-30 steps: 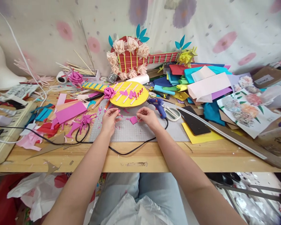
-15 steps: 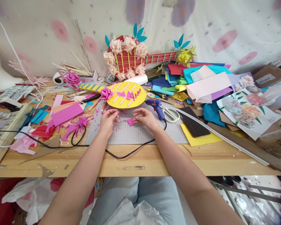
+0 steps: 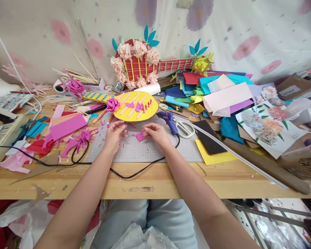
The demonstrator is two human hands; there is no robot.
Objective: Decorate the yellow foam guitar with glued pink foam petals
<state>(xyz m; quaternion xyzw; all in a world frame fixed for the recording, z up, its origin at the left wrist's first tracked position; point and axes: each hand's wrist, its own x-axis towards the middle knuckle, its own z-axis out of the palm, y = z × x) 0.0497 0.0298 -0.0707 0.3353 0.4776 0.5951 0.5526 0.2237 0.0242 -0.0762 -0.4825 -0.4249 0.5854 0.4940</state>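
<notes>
My left hand (image 3: 114, 134) and my right hand (image 3: 155, 133) rest on a grey cutting mat (image 3: 134, 148) in the middle of the wooden table. Fingers of my right hand pinch a small pink foam piece (image 3: 140, 136) that lies between the two hands. My left hand's fingers are curled in a pinch on a tiny pink scrap that I cannot make out well. Just beyond the hands lies a yellow foam guitar shape (image 3: 134, 108) with pink strips and a pink flower (image 3: 113, 104).
A blue glue gun (image 3: 168, 119) and scissors (image 3: 185, 128) lie right of my right hand; its black cord (image 3: 134, 171) loops along the mat's front. A black phone (image 3: 208, 141), stacked coloured foam sheets (image 3: 217, 91), a red foam guitar (image 3: 145, 65) and pink offcuts (image 3: 67, 129) crowd the table.
Both hands stay on the mat with the pink piece between them; the view has drifted so everything sits slightly further left and lower.
</notes>
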